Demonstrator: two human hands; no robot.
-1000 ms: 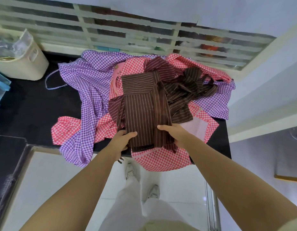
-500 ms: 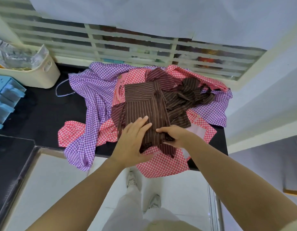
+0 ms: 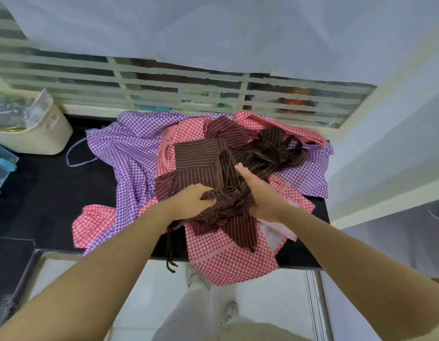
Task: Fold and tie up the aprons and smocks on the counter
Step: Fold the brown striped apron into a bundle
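Nearest of all, a dark tie cord (image 3: 169,249) is seen dangling off the surface (image 3: 53,193), just nearer than the brown striped apron (image 3: 201,163). A red check smock (image 3: 228,257) lying under the apron is draped well over the same edge, so a hard tug on the apron could drag both to the floor. The apron's near end is gripped by the left hand (image 3: 188,203), its grip clamped round a bunched wad of cloth. Against the apron's right side the right hand (image 3: 261,195) is laid, grip apart, fingers straight. A crumpled roll rather than a flat fold is risked, the near end being wadded. Just beyond the apron, to its right, a second brown striped garment (image 3: 275,148) is tangled in straps, and the wrong tie could be caught up. Left of the apron a purple check smock (image 3: 132,148) is spread, and could be pulled askew
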